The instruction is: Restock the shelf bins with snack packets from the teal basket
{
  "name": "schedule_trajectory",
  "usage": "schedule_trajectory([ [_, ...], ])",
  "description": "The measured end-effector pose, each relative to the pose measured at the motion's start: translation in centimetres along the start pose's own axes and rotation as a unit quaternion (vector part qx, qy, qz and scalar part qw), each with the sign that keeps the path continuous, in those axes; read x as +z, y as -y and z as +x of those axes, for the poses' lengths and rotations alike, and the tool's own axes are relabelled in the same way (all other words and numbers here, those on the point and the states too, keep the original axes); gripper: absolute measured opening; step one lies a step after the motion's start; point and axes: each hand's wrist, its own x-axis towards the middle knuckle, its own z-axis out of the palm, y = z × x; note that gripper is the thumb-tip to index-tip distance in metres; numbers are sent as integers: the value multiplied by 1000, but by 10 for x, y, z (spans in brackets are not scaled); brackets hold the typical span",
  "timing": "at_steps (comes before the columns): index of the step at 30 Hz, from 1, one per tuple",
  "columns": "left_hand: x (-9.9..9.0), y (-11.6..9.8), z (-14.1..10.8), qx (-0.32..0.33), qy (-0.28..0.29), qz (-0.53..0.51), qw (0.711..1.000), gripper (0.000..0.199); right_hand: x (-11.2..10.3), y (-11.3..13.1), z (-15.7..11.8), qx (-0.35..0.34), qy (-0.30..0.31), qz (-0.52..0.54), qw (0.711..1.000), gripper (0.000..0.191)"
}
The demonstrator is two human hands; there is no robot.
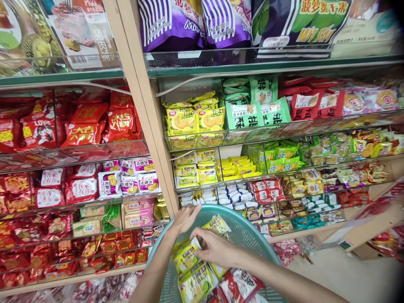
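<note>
A teal plastic basket (pixel 252 237) with perforated walls sits low in front of the shelves. My left hand (pixel 184 219) is at its far left rim, fingers bent over the edge and partly hidden. Inside the basket, my right hand (pixel 213 248) has its thumb and fingers pinched on the white edge of a yellow-green lemon snack packet (pixel 186 257). Similar packets lie around it, including a lemon packet (pixel 198 285) nearer me and another packet (pixel 218 224) beyond my fingers. A red-and-white packet (pixel 241 286) lies at the basket's near side.
Tiered shelves with clear dividers hold wrapped snacks. Straight ahead are yellow lemon biscuit packets (pixel 195 122) and small lemon packets (pixel 195 170). A wooden upright (pixel 143 105) separates the red packets (pixel 85 122) at left. Large purple bags (pixel 173 25) stand above; floor (pixel 341 269) shows at lower right.
</note>
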Motion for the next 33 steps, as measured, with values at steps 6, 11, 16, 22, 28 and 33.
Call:
schedule_trajectory([
  [6, 0, 2, 1, -2, 3, -12, 1000, 69, 4, -2, 4, -7, 2, -49, 999, 28],
  [11, 0, 1, 0, -2, 1, -11, 1000, 70, 4, 2, 2, -48, 1, -124, 991, 25],
  [16, -2, -2, -2, -3, 5, -7, 1000, 71, 6, 6, 0, -51, -13, -202, 978, 28],
  [22, -3, -3, -2, 0, 3, -8, 1000, 70, 12, 2, -1, -57, -46, -244, 967, 17],
  [28, -3, -4, -3, 1, -3, -5, 1000, 68, 17, -3, 4, -57, -59, -278, 957, 19],
  [33, -3, -3, -3, 1, -3, -16, 1000, 69, 20, -5, 8, -58, -53, -279, 957, 19],
])
